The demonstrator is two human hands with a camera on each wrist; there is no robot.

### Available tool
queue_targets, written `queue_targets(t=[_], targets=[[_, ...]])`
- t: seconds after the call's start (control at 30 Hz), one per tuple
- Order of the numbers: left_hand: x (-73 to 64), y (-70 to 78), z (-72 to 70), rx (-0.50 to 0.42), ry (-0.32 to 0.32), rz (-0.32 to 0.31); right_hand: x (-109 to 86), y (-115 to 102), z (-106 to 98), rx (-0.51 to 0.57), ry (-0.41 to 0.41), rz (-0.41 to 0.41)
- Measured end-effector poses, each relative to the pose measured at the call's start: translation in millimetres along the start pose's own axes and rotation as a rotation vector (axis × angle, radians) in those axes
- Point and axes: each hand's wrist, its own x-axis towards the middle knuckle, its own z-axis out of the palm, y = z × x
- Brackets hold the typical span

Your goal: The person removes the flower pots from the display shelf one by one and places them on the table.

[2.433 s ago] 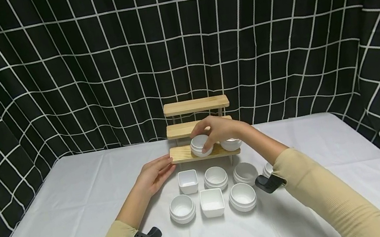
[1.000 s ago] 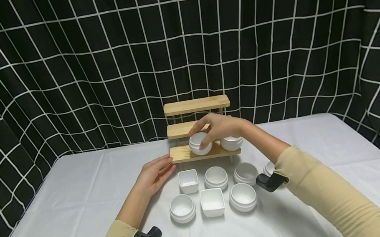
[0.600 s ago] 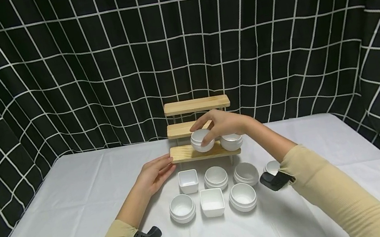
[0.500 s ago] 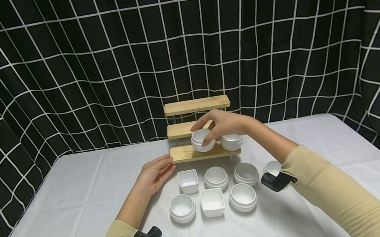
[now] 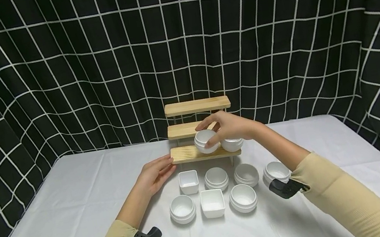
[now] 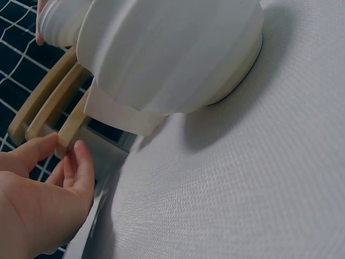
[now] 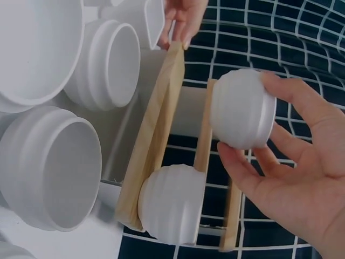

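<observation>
My right hand (image 5: 231, 125) pinches a small white ribbed round bowl (image 7: 240, 108) by its sides, thumb toward me in the head view. It is held over the lowest step of a three-step wooden display stand (image 5: 182, 153), clear of that board in the right wrist view. A second round bowl (image 7: 172, 205) rests at the right end of this step, partly behind my right hand in the head view. My left hand (image 5: 154, 175) grips the stand's lowest board at its left end, thumb and fingers on opposite faces in the left wrist view.
In front of the stand, two square white bowls (image 5: 188, 182) and several round ones, such as this front-left bowl (image 5: 182, 209), stand in rows on the white tablecloth (image 5: 76, 206). Another round bowl (image 5: 275, 171) is near my right wrist. A black gridded curtain (image 5: 108, 65) hangs behind.
My right hand has raised the round bowl from the lowest step and shifted slightly right with it. My right forearm uncovers more of the bowl at the far right. The left hand stays put.
</observation>
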Motion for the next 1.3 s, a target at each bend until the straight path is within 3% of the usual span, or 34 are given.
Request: queue_targets(t=[0.43, 1.3], targets=[[0.2, -0.4, -1.8, -0.003, -0.026, 0.009, -14.9, -2, 2, 0.02, 0.047, 0.006], [0.8, -0.9, -1.3, -0.006, -0.034, 0.02, -56.2, 1, 3, 0.028, 0.085, -0.067]])
